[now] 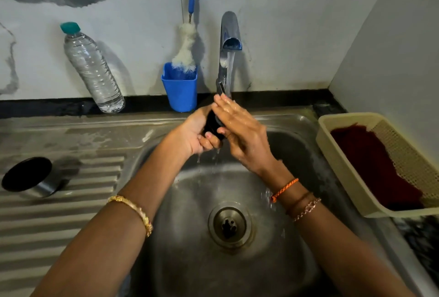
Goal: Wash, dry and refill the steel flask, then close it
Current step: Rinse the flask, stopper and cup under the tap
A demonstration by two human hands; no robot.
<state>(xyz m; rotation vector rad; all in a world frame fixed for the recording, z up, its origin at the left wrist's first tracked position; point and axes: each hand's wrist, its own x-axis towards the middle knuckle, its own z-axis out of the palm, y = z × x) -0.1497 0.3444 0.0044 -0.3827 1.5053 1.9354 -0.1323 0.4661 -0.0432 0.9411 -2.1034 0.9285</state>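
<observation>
Under the running tap [229,35], above the sink [297,135], the left hand [199,134] curls its fingers round a dark flask [212,121]; the right hand [240,135] lies against it, fingers straight and together.

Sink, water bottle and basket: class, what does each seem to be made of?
Sink: likely stainless steel, dull grey with soft reflections.
Water bottle: clear plastic, see-through and ribbed.
Basket: probably cream plastic, matte with a mesh wall.
</observation>
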